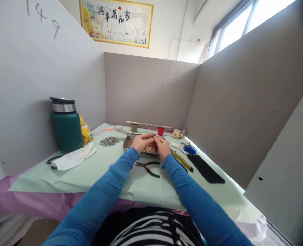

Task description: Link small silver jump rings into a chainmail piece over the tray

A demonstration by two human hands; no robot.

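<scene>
My left hand and my right hand meet over a metal tray of small gold-coloured pieces. Fingers of both hands are pinched together at the tips. Whatever they hold is too small to make out. Just below the hands, black and red pliers lie with their handles spread. Yellow-handled pliers rest beside my right wrist. Left of the tray is a pile of silver rings with red bits. Thin metal wires lie behind my left hand.
At the left stand a green bottle, a yellow packet and a white cloth. A black phone and blue tassel lie right. Behind, a beaded stick spans two small pots. Partitions enclose the table.
</scene>
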